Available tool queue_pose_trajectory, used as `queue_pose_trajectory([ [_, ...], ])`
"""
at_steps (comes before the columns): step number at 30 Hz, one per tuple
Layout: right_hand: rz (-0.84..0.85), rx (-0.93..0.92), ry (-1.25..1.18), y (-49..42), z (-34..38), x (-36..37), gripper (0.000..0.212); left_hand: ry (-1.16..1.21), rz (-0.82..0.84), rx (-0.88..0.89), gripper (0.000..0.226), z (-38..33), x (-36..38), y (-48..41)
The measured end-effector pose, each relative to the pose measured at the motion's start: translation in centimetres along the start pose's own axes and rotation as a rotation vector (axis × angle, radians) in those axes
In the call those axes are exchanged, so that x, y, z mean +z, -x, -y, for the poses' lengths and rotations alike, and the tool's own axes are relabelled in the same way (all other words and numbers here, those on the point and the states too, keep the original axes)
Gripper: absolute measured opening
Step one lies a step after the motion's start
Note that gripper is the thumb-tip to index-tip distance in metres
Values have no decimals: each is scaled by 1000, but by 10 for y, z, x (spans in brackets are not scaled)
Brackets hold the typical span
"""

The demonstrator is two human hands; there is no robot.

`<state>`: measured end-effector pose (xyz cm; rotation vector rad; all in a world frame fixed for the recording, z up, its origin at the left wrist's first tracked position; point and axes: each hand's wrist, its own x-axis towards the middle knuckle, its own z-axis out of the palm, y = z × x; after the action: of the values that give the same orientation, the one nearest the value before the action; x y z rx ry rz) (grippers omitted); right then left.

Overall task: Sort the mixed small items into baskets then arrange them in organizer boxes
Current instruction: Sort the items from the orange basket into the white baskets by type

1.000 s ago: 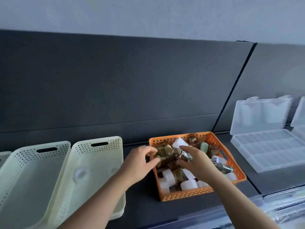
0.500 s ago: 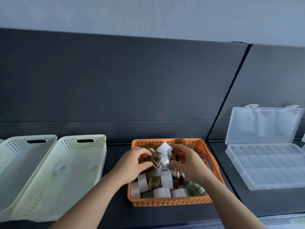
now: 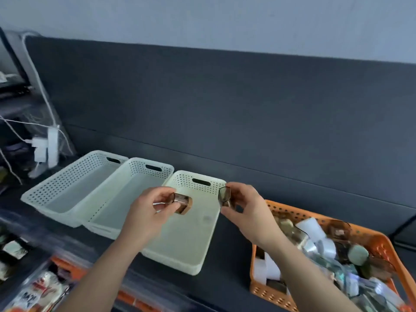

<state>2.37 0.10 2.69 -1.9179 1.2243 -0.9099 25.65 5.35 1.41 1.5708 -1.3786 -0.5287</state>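
Both hands hover over the cream basket. Left hand pinches a small brown-tinted box, right hand pinches a second tinted box; orange basket alongside.

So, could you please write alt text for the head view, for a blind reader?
The left hand pinches one brown piece and the right hand a second piece, over the cream basket, rightmost of three baskets. An orange basket of mixed items stands beside it.

Bare left hand, bare right hand.
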Motion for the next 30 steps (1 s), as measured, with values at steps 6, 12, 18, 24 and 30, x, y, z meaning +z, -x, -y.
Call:
queue_pose_trajectory([
  [6,90,16,-49,-49,28,86,46,-103,-52,-144,27,68,-81,-42],
  [12,100,53,17,-101,53,161,41,-269,64,-97,28,125,-130,-105],
  [18,115,129,269,-139,69,215,33,-435,274,-1,29,164,-141,-157],
  [24,225,87,644,-159,59,239,20,-639,426,198,38,184,-134,-180],
  [30,380,102,885,-167,54,238,28,-904,535,384,45,197,-125,-191],
])
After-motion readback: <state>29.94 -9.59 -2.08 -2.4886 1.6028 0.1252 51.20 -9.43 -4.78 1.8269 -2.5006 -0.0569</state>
